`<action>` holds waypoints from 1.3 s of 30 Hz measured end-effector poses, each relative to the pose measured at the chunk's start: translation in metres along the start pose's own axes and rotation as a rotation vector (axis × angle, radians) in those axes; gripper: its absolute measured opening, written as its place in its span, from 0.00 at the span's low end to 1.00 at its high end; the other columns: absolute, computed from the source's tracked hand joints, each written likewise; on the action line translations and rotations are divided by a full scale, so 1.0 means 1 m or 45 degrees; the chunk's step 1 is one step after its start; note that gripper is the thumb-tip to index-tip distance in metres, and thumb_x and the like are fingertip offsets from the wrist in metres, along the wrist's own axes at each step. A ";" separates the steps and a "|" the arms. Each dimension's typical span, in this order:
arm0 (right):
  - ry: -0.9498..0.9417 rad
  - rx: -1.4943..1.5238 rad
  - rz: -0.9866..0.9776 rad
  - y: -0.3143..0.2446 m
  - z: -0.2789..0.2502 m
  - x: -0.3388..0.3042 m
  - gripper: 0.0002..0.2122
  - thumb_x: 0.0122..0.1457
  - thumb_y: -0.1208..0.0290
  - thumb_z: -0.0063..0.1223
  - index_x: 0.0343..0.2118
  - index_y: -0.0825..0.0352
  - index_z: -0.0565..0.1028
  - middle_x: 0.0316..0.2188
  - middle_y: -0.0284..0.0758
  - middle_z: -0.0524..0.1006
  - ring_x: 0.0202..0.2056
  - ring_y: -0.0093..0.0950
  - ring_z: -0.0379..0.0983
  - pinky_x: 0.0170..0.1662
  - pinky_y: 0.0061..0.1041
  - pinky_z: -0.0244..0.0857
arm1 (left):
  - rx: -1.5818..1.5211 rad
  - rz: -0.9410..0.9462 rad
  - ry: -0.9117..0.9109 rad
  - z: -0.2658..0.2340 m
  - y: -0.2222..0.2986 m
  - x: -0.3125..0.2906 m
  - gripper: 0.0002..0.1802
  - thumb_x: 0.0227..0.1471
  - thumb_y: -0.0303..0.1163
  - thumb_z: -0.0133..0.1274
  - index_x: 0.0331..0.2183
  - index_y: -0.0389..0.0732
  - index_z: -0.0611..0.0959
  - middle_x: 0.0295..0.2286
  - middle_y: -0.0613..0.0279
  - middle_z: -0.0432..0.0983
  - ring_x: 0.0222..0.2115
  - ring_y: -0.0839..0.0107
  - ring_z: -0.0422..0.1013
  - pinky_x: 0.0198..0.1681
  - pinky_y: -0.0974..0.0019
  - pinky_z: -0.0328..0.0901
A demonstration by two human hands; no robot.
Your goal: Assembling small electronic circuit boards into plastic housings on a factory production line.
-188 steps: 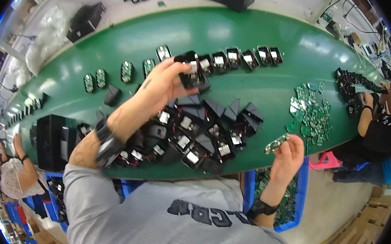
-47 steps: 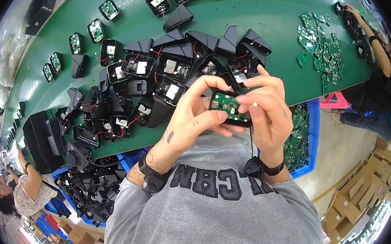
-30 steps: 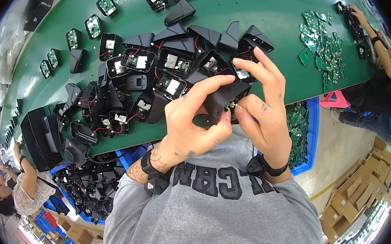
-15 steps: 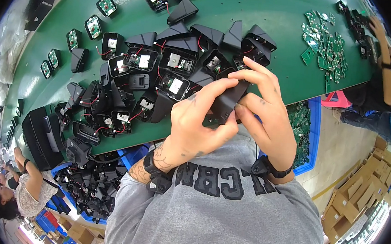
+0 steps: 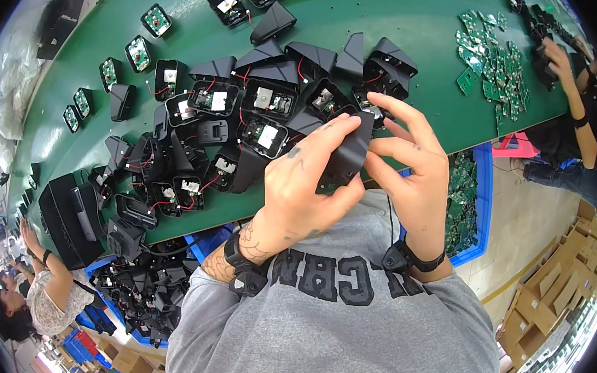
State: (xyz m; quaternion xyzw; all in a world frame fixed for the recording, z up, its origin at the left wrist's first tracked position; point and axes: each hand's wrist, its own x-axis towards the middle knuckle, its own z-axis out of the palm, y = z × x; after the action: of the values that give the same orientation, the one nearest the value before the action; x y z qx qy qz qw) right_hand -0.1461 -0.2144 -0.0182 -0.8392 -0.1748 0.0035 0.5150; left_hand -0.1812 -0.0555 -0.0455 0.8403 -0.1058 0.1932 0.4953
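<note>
My left hand (image 5: 306, 180) is closed around a black plastic housing (image 5: 350, 148), with fingers along its upper left side and the thumb at its lower end. The housing stands tilted above the table's near edge, and its inner side is hidden. My right hand (image 5: 414, 161) is at the housing's right edge with its fingers spread. Two of its fingertips are close to that edge; whether they touch is hard to tell. Just beyond my hands lie opened black housings, one with a white block inside (image 5: 269, 138), and a wedge-shaped black cover (image 5: 351, 57). Thin red wires join several parts.
Green circuit boards are piled (image 5: 497, 69) at the table's far right, with more in a blue bin (image 5: 485, 203) below the edge. Another blue bin (image 5: 157, 341) holds black parts at lower left. A black speaker-like box (image 5: 68, 220) stands left. Co-workers are at both sides.
My right fingers have loosened from the housing's lower right edge and spread apart. The housing has turned slightly more upright in my left hand. The co-worker's arm at right has moved.
</note>
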 end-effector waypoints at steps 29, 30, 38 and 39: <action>-0.288 -0.002 -0.861 0.007 -0.035 0.026 0.13 0.37 0.71 0.67 0.30 0.61 0.81 0.30 0.31 0.78 0.37 0.34 0.74 0.44 0.36 0.68 | -1.532 -1.115 -0.553 -0.022 -0.023 0.015 0.26 0.45 0.36 0.43 0.42 0.24 0.73 0.27 0.45 0.77 0.19 0.58 0.77 0.16 0.67 0.73; -0.359 -0.113 -0.939 0.005 -0.036 0.026 0.11 0.38 0.72 0.66 0.29 0.60 0.81 0.29 0.30 0.78 0.38 0.33 0.74 0.44 0.37 0.69 | -1.568 -1.115 -0.655 -0.024 -0.025 0.017 0.24 0.48 0.33 0.41 0.43 0.26 0.73 0.28 0.46 0.78 0.19 0.58 0.77 0.18 0.69 0.73; -0.484 -0.288 -1.192 -0.006 -0.041 0.038 0.08 0.41 0.71 0.59 0.28 0.59 0.81 0.28 0.27 0.75 0.39 0.30 0.74 0.47 0.39 0.68 | -1.449 -1.213 -0.906 -0.032 -0.020 0.025 0.21 0.48 0.33 0.44 0.40 0.26 0.74 0.29 0.45 0.78 0.18 0.57 0.77 0.17 0.70 0.73; -0.488 -0.312 -1.247 -0.007 -0.040 0.037 0.09 0.42 0.71 0.57 0.29 0.59 0.80 0.28 0.27 0.75 0.39 0.30 0.74 0.48 0.40 0.67 | -1.509 -1.275 -0.964 -0.032 -0.025 0.024 0.21 0.48 0.34 0.44 0.40 0.27 0.75 0.29 0.45 0.78 0.18 0.55 0.77 0.17 0.69 0.73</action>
State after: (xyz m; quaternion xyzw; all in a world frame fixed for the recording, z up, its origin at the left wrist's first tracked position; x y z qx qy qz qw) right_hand -0.1061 -0.2351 0.0136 -0.6977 -0.6356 -0.1046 0.3136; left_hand -0.1577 -0.0147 -0.0409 0.3990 0.0356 -0.4281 0.8101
